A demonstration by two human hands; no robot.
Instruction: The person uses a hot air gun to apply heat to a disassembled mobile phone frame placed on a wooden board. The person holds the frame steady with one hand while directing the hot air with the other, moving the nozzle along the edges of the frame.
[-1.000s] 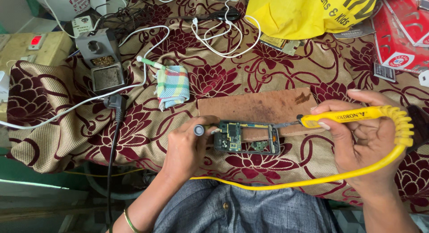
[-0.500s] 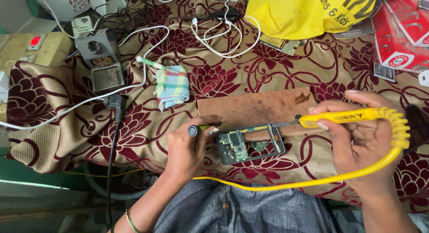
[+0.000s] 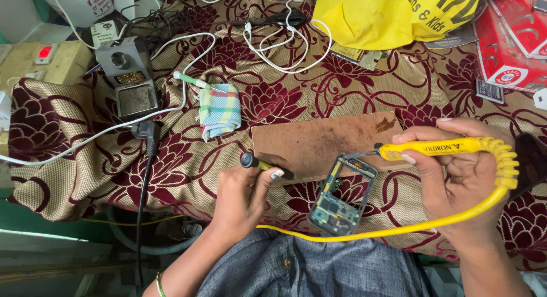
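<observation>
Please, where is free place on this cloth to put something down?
Bare cloth lies left of the left hand, below the black plug, and between the checked rag and wooden board. Crowded near the phone frame and white cables.

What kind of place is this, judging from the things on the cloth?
Probably a small, informal phone repair bench. The right hand holds a yellow soldering iron to an opened phone frame with its circuit board, the left hand holds a small screwdriver, and a soldering iron stand sits on the flowered cloth.

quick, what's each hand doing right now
Left hand: closed on a small dark-handled screwdriver.
Right hand: closed on the yellow soldering iron, tip at the phone frame.
</observation>
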